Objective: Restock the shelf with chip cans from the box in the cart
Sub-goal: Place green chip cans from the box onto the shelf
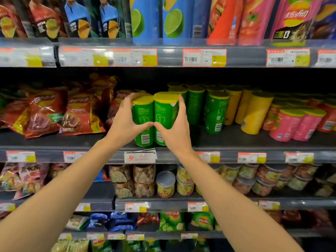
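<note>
Head view, shelf: the middle shelf (236,142) carries red chip bags (45,113) at the left, then green cans, yellow cans (254,113) and pink cans (294,124) toward the right
Head view, task cans: two green chip cans (154,113) with yellow lids stand side by side at the near edge of the shelf, touching each other, just left of the stocked green cans (216,113)
Left hand: the left hand (125,122) wraps the left can, fingers curled over its far side and lid rim, thumb across the front
Right hand: the right hand (174,128) wraps the right can the same way, thumb meeting the other thumb at the seam
Step in hand: judged as seating the pair and sliding it back into the green row
How to do it well: keep both cans upright and pressed together, push evenly from low on the bodies so neither tips, and steer clear of the bags leaning at the left
Finish: bring the cans level with the front row before letting go
Box and cart: not in view
</note>
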